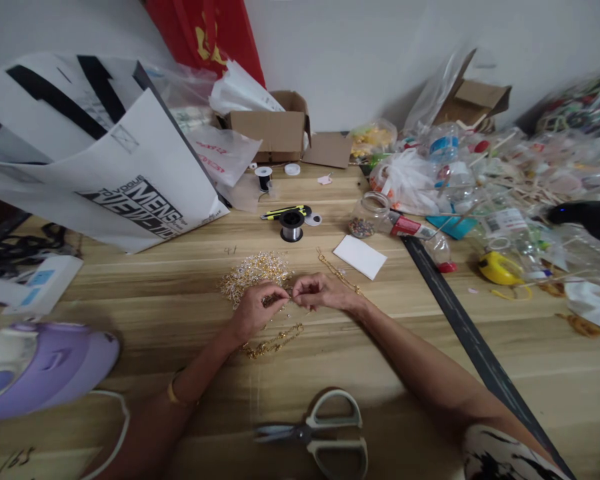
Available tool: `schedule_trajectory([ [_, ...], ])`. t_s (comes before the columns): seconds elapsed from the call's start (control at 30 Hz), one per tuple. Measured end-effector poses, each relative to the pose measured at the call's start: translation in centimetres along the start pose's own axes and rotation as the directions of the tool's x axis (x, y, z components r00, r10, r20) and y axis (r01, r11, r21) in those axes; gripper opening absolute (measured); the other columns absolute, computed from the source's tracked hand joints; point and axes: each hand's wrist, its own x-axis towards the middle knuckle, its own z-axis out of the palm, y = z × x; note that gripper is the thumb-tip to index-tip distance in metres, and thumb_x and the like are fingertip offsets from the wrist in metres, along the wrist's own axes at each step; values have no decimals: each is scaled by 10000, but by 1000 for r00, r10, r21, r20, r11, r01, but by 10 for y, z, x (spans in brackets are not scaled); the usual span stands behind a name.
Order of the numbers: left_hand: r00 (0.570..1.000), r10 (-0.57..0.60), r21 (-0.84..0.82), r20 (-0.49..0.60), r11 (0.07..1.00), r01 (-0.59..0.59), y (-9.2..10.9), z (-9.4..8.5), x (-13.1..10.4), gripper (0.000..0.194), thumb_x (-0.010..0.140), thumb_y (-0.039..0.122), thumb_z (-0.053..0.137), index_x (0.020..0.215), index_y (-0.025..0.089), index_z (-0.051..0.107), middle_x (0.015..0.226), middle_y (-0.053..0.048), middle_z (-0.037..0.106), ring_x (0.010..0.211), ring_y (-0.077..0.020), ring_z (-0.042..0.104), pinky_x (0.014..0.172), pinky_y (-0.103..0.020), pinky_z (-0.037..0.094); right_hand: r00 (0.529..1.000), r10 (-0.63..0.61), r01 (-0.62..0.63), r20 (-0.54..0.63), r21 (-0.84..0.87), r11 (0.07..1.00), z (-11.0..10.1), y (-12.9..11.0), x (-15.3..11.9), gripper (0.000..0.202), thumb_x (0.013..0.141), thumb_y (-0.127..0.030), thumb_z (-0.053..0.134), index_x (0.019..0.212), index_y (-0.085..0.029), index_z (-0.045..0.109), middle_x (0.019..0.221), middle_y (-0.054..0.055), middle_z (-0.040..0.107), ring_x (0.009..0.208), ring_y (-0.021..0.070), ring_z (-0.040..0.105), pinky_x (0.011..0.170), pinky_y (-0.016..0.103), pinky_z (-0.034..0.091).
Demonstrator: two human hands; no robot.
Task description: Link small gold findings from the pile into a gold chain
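Observation:
My left hand [259,307] is closed in a pinch just in front of a pile of small gold and clear beads [256,272]. Fingertip to fingertip with it, my right hand [321,292] pinches as well; whatever lies between the fingers is too small to make out. Below the hands a gold chain [275,343] rests on the wooden table [220,400]. Another gold chain [334,267] runs beyond my right hand, partly hidden by it. A spool of clear thread [292,228] stands behind the beads.
Scissors [313,433] lie at the front edge. A cutter knife [283,212], a white card [360,257] and a bead jar [370,215] sit farther back. A purple iron [50,367] and a large bag [130,180] stand left. Plastic bottles [505,230] and a tape measure [500,268] crowd the right.

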Motion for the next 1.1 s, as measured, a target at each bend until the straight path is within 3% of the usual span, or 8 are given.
schedule_trajectory([
  [0.27, 998, 67, -13, -7, 998, -67, 3, 0, 1, 76, 796, 163, 636, 736, 173, 681, 742, -41, 706, 711, -166, 632, 698, -279, 478, 1000, 19, -19, -18, 9, 1000, 1, 0, 1, 247, 788, -374, 672, 843, -138, 620, 647, -34, 533, 554, 63, 481, 494, 169, 423],
  [0.77, 991, 133, -12, -9, 991, -133, 4, 3, -1, 93, 816, 204, 624, 746, 174, 677, 723, -49, 700, 713, -170, 623, 704, -290, 476, 1000, 20, -20, -15, 26, 999, 1, -1, 0, 225, 778, -341, 691, 852, -138, 629, 655, -26, 578, 560, 64, 512, 515, 174, 444],
  [1.1, 994, 107, -3, 22, 994, -107, 6, 3, -2, 168, 859, 228, 564, 739, 175, 668, 720, -44, 681, 720, -163, 591, 719, -290, 460, 1000, 17, -17, -9, 22, 1000, 2, -3, 0, 254, 777, -374, 688, 845, -137, 623, 662, -25, 572, 565, 67, 510, 507, 171, 433],
])
